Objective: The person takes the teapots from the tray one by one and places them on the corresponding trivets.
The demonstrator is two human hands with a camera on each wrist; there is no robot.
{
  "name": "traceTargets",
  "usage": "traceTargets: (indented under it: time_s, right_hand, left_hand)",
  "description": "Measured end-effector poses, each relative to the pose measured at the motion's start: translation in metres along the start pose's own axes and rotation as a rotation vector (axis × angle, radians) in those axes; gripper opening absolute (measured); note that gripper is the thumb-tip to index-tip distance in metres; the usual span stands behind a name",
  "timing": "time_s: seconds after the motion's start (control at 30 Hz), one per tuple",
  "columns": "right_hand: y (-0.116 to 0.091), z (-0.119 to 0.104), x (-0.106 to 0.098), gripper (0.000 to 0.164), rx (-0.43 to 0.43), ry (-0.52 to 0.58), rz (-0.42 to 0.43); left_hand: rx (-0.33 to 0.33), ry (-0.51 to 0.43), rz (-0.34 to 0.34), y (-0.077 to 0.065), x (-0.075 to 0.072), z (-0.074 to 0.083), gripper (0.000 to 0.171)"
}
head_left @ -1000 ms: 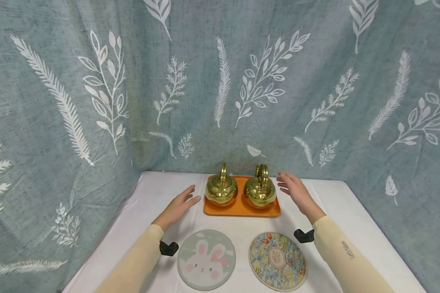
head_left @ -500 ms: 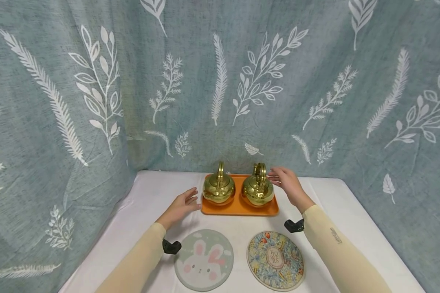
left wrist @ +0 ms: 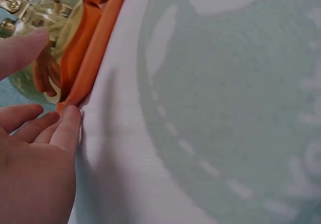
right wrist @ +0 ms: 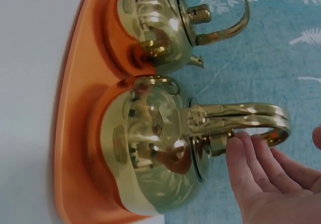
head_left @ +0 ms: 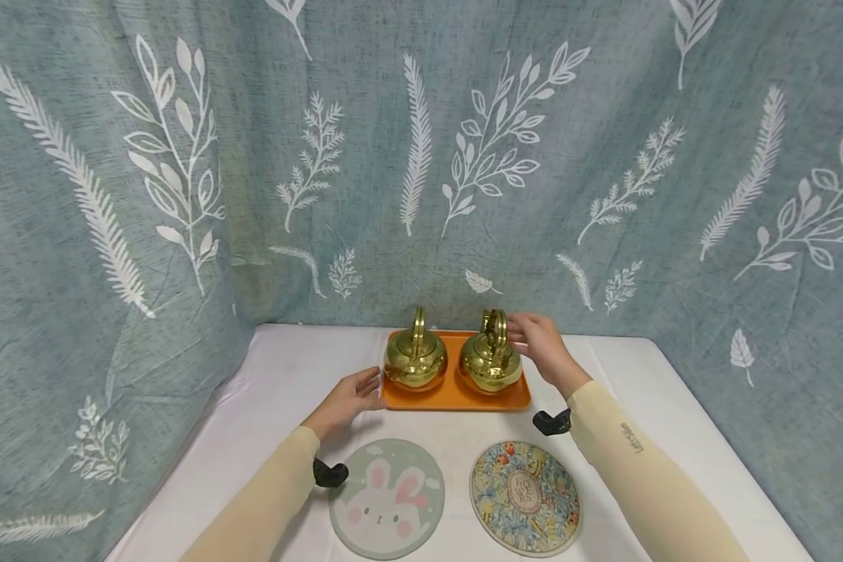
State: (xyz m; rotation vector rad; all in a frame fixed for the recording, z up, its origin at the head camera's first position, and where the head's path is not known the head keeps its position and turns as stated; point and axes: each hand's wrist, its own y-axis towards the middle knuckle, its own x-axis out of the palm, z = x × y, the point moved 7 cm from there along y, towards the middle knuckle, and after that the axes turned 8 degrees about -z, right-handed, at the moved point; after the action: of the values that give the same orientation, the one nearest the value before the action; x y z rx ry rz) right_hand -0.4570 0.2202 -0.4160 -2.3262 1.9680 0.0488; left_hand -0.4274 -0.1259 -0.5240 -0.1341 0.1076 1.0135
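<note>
Two shiny gold kettles, the left kettle [head_left: 416,371] and the right kettle [head_left: 490,375], stand upright on an orange tray [head_left: 453,400] at the back of the table. My right hand [head_left: 539,343] reaches in beside the right kettle. In the right wrist view its fingertips [right wrist: 236,148] are right at the lid knob, inside the arch of the handle [right wrist: 241,114], with the fingers nearly straight. My left hand [head_left: 350,400] is at the tray's left front corner, fingers loosely extended. The left wrist view shows those fingertips [left wrist: 72,114] at the tray's rim [left wrist: 93,58], with the thumb raised over it.
Two round mats lie in front of the tray: a pale green rabbit mat [head_left: 386,499] on the left and a flower-patterned mat [head_left: 527,499] on the right. A white cloth [head_left: 618,437] covers the table. Blue-green leaf-print curtains [head_left: 365,156] hang behind and at both sides.
My right hand has moved left, from beside the right kettle to its handle. The left hand has come down slightly to the tray's corner. The whole head view has shifted a little.
</note>
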Motion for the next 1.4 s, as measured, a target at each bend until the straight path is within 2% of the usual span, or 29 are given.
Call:
traceTargets:
  time_s: [0.23, 0.4, 0.7, 1.0, 1.4]
  right_hand:
    - [0.0, 0.001, 0.004, 0.051, 0.004, -0.005, -0.024]
    - [0.002, 0.002, 0.006, 0.047, -0.01, 0.007, -0.057]
    - [0.003, 0.002, 0.009, 0.044, -0.002, 0.034, -0.047]
    - [0.004, 0.003, 0.011, 0.042, -0.019, 0.062, -0.069]
    - [0.007, 0.005, 0.012, 0.041, -0.03, 0.108, -0.052]
  left_hand:
    - [0.052, 0.0, -0.022, 0.001, 0.005, 0.0, 0.077]
    - [0.033, -0.008, -0.006, 0.003, 0.007, -0.005, 0.074]
    - [0.023, 0.008, 0.037, 0.003, 0.006, -0.009, 0.074]
    - [0.018, 0.188, 0.129, 0.003, 0.007, -0.011, 0.069]
    - [-0.026, 0.224, 0.186, 0.003, 0.009, -0.01, 0.065]
